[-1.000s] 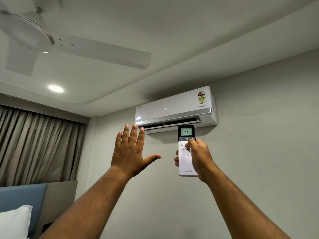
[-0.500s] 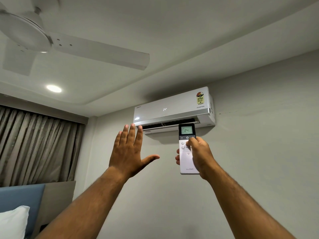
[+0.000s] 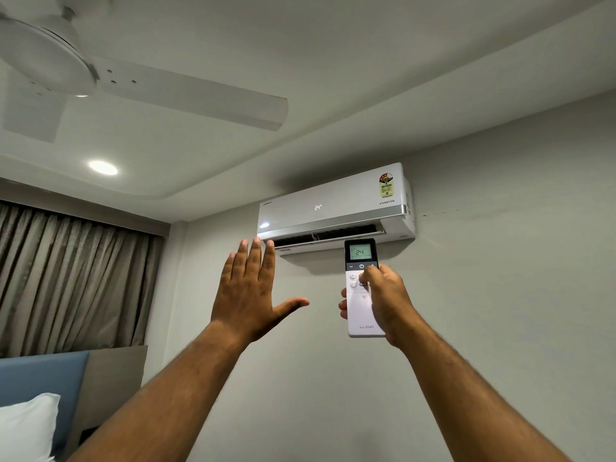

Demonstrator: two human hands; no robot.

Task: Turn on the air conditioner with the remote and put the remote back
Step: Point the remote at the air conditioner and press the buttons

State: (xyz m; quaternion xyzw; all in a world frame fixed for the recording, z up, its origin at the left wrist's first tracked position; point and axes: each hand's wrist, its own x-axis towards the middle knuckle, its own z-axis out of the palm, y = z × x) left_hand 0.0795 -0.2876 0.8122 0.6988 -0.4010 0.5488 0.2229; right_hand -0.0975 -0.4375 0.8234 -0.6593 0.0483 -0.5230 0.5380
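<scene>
Head view, upward. Right hand [image 3: 388,303] wrapped round the remote [image 3: 361,315]: fingers [image 3: 343,303] curled behind the left edge, tips just showing, thumb laid across the front with its tip near the plus key beside the power button. Remote held upright, lit screen on top reading 24, just below the air conditioner [image 3: 333,205] in the picture, well short of it in depth by the look of it. Judged light, rigid, smooth plastic, likely a bit slippery; no real fragility apart from the screen. Best gripped as now, round the lower plain half, clear of screen and keys to avoid stray presses.

Left hand [image 3: 248,296] empty, raised flat beside the remote, fingers together and pointing up, thumb spread toward it, not touching; tips close under the vent, perhaps feeling for airflow.

Air conditioner high on the wall, flap open, front panel showing 24: seemingly running. Putting the remote back not yet done; its resting place out of sight.
</scene>
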